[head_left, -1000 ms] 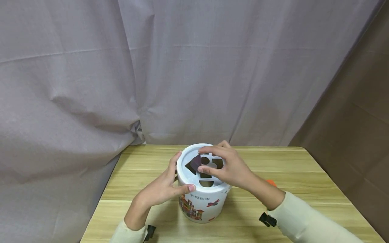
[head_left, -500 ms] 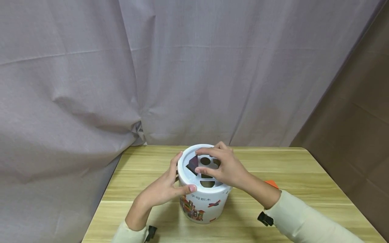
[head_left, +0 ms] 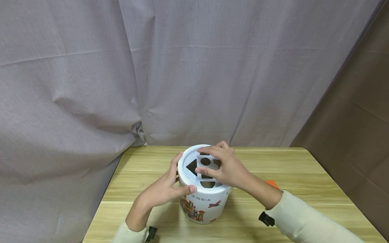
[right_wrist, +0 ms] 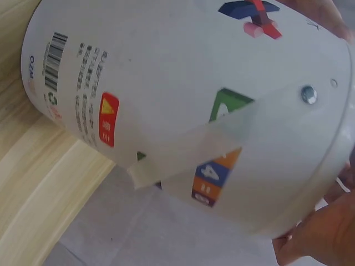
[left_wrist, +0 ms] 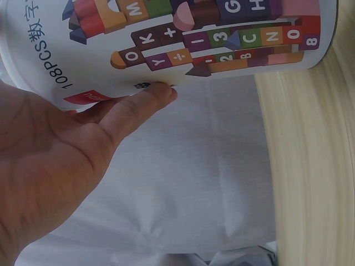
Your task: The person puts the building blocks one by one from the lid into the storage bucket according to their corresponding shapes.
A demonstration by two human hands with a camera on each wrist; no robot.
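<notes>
Gone into bucket (head_left: 202, 199), purple block; right hand (head_left: 226, 167) rests atop.

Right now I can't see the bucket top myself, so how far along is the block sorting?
The triangle hole shows no block in it. The left hand holds the white block bucket; the right hand rests on its shape-sorter lid. An orange piece lies on the table.

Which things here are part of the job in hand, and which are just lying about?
In use:
- white bucket, held by left hand
- shape-sorter lid, under right hand

Lying about:
- orange piece on wooden table
- grey curtain
</notes>
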